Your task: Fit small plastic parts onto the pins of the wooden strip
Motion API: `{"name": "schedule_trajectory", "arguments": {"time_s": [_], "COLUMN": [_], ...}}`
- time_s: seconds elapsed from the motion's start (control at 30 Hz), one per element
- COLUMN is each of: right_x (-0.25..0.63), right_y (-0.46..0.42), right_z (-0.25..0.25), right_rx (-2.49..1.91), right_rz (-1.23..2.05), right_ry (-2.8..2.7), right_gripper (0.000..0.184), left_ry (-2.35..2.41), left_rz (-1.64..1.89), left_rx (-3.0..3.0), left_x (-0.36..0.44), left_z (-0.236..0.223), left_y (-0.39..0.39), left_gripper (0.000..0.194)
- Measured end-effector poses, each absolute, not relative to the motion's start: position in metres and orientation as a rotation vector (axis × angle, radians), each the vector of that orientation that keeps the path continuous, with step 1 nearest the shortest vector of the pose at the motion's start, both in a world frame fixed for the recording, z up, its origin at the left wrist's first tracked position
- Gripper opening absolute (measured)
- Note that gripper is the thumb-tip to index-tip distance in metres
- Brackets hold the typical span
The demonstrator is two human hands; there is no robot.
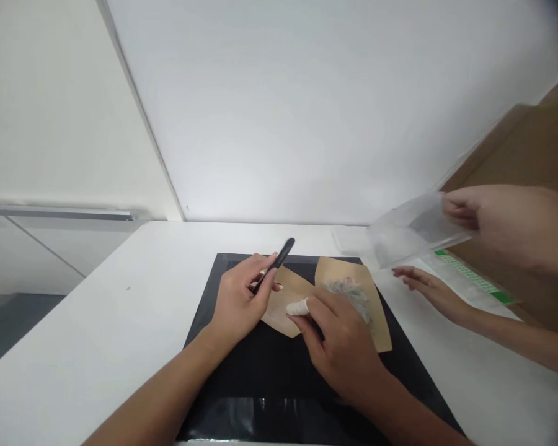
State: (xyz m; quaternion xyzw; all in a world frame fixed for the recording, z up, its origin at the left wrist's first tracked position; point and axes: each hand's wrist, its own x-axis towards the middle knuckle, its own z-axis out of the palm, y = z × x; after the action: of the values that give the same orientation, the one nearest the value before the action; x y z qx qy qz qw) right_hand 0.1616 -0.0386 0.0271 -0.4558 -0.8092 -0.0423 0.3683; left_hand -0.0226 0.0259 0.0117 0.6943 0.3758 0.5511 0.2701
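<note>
My left hand [244,294] is closed around a slim black tool [284,253], its rounded end pointing up and away; the lower end is hidden by my fingers. Beneath both hands lies a piece of brown paper [279,316]. My right hand [341,341] is in a pinch over the paper's right side, and its index finger wears a white wrap [297,307]. Whatever sits between those fingertips is too small to make out. A second brown paper [379,313], partly behind my right hand, carries a loose heap of grey-white pieces [351,291].
Both papers rest on a black mat [270,371] on a white table [116,316]. At the right, another person's hands [506,226] handle a clear plastic bag [413,226], blurred by motion. Near them are a green-and-white printed strip [477,279] and a cardboard box [516,161]. A white wall [283,111] stands behind.
</note>
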Motion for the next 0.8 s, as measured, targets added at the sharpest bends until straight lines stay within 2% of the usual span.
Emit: {"name": "schedule_trajectory", "arguments": {"time_s": [0.27,0.5,0.8], "right_x": [0.168,0.171,0.164], "right_y": [-0.003,-0.005,-0.004], "right_z": [0.022,0.009,0.011], "right_rx": [-1.134,-1.161,-1.158], "right_rz": [-0.386,-0.343,-0.447], "right_ry": [-2.015,-1.888,-1.91], "right_gripper": [0.026,0.028,0.029], "left_ry": [0.963,0.974,1.008], "left_rz": [1.416,1.389,1.345], "left_rx": [2.086,2.0,2.014], "left_x": [-0.017,-0.011,-0.007], "left_z": [0.014,0.008,0.008], "left_y": [0.02,0.012,0.006], "left_gripper": [0.029,0.028,0.025]}}
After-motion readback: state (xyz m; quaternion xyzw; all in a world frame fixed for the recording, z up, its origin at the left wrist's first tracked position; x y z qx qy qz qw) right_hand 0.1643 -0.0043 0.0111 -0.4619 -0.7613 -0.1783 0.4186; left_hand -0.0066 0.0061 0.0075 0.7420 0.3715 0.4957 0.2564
